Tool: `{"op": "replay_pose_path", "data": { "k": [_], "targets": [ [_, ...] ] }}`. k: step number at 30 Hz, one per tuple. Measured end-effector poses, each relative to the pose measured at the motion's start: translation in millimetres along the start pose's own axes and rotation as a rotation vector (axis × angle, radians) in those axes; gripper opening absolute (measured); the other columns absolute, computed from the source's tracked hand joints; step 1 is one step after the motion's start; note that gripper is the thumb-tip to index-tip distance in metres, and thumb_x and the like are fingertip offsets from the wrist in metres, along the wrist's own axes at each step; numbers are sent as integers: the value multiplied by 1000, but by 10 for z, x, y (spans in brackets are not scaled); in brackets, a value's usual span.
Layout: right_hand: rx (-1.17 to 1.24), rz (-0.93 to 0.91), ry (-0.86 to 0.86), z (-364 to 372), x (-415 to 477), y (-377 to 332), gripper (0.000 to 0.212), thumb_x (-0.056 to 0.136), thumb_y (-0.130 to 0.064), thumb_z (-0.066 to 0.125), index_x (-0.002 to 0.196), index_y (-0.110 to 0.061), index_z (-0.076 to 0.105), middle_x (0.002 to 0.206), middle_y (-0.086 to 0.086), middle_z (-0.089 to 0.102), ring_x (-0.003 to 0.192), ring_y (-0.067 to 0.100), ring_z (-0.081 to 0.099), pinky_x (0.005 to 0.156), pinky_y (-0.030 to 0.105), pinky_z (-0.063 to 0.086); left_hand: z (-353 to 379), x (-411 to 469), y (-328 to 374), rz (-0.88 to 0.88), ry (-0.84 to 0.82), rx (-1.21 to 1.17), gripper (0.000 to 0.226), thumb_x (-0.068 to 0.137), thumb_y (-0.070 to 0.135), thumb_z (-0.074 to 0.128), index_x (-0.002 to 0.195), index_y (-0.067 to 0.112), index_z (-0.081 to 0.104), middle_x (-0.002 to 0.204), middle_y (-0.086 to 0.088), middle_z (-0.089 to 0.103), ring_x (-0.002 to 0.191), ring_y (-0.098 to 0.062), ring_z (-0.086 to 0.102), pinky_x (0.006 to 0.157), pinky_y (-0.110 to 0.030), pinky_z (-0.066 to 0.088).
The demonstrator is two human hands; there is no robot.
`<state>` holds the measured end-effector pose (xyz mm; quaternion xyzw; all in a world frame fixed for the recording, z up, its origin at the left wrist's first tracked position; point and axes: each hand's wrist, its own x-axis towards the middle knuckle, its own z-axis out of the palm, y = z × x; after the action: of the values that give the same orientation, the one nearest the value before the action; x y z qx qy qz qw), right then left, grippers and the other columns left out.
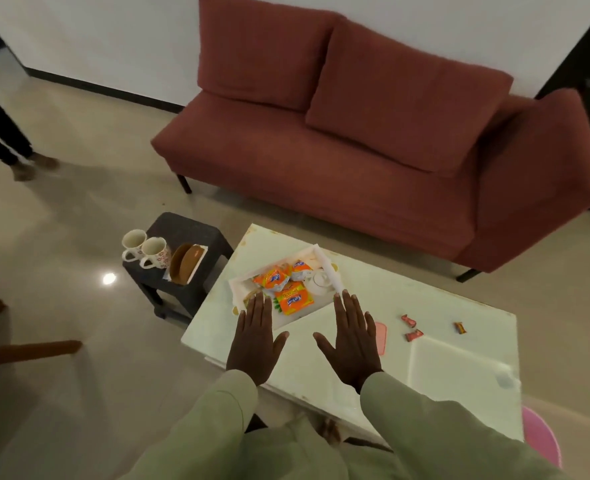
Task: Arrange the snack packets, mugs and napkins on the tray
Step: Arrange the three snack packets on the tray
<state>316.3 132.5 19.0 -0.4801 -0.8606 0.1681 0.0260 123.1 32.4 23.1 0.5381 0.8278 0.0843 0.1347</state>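
A white tray (328, 263) lies on the white coffee table (425, 306) and holds several orange snack packets (292, 300) and a white mug (319, 281). My left hand (256, 337) hovers flat and open over the tray's near left corner. My right hand (350, 337) is spread flat just right of the tray's near edge, holding nothing. Two floral mugs (144, 249) stand on a dark stool (182, 233) to the left, beside a brown holder (184, 263) on a white napkin.
Small red wrapped sweets (411, 328) and a brown one (460, 328) lie on the table to the right, near a pink item (380, 337). A maroon sofa (355, 150) stands behind the table. A person's legs (2, 133) are at far left. A pink object (542, 434) sits at lower right.
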Motion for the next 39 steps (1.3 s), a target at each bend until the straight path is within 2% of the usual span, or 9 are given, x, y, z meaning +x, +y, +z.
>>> {"op": "replay_pose_path", "data": {
  "k": [12,16,21,26,28,30,34,37,39],
  "targets": [
    [193,371,32,490,1051,-808,82,91,-68,34,156,-27,6,165,-2,13,152,19,8,121,51,15,70,1396,-942,250,-193,-126,82,94,49,49,157,16,7,165,-5,11,152,-23,8,121,-41,17],
    [390,591,49,804,1478,-883,73,91,-61,46,152,-23,28,154,1,40,140,22,37,112,42,30,341,1786,-1126,285,-228,-167,83,94,52,46,156,17,4,165,-4,11,152,-21,11,120,-38,17],
    [721,852,35,1518,2156,-819,60,92,-55,51,143,-25,43,140,1,56,129,25,50,105,44,41,1014,2322,-1274,307,-227,-199,80,92,56,45,155,17,15,161,-6,25,148,-24,25,115,-34,24],
    [1130,1220,235,2170,2864,-625,85,76,-66,63,144,-17,44,141,5,56,128,27,53,107,40,42,1663,2831,-1295,268,-193,-322,77,93,66,22,152,17,26,157,-6,35,145,-23,31,115,-34,27],
    [1166,1288,293,2364,3061,-490,71,73,-60,68,127,-15,60,119,3,68,114,26,62,92,34,51,1830,2978,-1273,283,-178,-375,76,93,64,20,149,15,32,153,-7,40,143,-23,35,115,-32,27],
    [1022,1248,292,2480,3140,-324,34,80,-41,68,99,-12,71,88,0,71,94,25,67,68,26,48,1922,3093,-1219,224,-180,-488,68,95,59,27,146,16,37,149,-6,46,138,-21,41,111,-29,32],
    [985,1011,290,2422,2938,-72,3,81,-17,68,84,-17,68,85,-1,73,85,24,68,74,36,55,1902,3310,-1157,-18,-202,-727,55,98,51,41,144,22,40,144,1,50,129,-15,48,98,-22,38],
    [1241,752,192,2181,2707,102,20,86,-5,69,96,-21,72,96,1,77,93,22,73,78,38,59,1775,3471,-1087,-225,-401,-1009,49,97,44,50,141,22,46,129,6,58,114,-11,57,84,-21,47],
    [1332,661,123,2001,2635,207,23,89,-2,65,109,-14,71,104,6,76,96,23,73,77,34,59,1708,3495,-1022,-352,-543,-1206,28,94,36,59,116,21,67,102,3,75,90,-15,71,81,-34,54]
  ]
}}
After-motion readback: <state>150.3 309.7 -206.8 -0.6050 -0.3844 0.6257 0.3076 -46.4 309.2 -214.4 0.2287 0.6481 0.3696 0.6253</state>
